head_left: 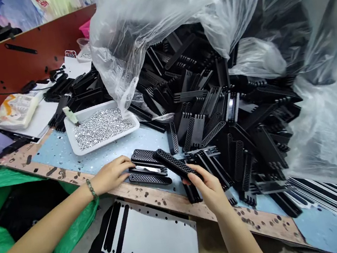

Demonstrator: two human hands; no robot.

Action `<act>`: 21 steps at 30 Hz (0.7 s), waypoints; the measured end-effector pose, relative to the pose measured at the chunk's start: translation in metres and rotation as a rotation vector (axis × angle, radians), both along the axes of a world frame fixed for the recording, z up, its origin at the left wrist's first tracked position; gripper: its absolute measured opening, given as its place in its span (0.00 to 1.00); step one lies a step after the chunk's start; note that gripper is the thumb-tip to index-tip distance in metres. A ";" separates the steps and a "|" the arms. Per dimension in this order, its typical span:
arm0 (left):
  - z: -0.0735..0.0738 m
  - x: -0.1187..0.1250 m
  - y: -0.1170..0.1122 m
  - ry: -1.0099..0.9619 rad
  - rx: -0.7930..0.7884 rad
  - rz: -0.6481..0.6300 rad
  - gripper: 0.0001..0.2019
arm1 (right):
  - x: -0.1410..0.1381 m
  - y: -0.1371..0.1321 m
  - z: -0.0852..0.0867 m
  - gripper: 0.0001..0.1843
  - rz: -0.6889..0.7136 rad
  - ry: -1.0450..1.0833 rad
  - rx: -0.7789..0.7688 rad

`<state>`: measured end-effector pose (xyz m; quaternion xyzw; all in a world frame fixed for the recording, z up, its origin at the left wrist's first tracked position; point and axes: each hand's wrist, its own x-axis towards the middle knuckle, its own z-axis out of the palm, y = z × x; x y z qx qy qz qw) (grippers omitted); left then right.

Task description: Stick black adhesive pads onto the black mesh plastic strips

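My right hand [207, 186] pinches a long black plastic piece [175, 163] with a crosshatched face, held tilted over the table edge. My left hand [114, 174], with a beaded bracelet on its wrist, has its thumb and fingers closed at the left ends of a small row of similar pieces. In this row lie a crosshatched piece [144, 156], a shiny-faced piece with prongs [148, 170] and another crosshatched piece [149, 179]. How firmly the left fingertips grip is partly hidden.
A white tray [75, 147] of small silvery bits stands behind my left hand. A large heap of black pronged pieces [197, 128] spills from a clear plastic bag [129, 35]. A dotted white sheet [160, 237] lies on my lap, beside a green bag [61, 239].
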<state>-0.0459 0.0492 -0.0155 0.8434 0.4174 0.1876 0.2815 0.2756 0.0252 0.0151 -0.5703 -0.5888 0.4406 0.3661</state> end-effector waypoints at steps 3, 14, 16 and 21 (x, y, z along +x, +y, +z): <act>-0.005 0.004 0.003 -0.031 0.010 0.057 0.12 | 0.002 -0.002 -0.004 0.18 -0.001 0.012 -0.002; 0.006 0.011 0.020 -0.279 -0.530 0.277 0.09 | 0.010 -0.005 -0.017 0.19 -0.031 0.029 -0.048; 0.003 0.015 0.022 -0.322 -0.561 0.334 0.10 | 0.010 -0.006 -0.015 0.19 -0.050 0.024 -0.038; 0.004 0.021 0.024 -0.329 -0.515 0.427 0.11 | 0.020 -0.009 -0.012 0.20 -0.132 -0.025 0.010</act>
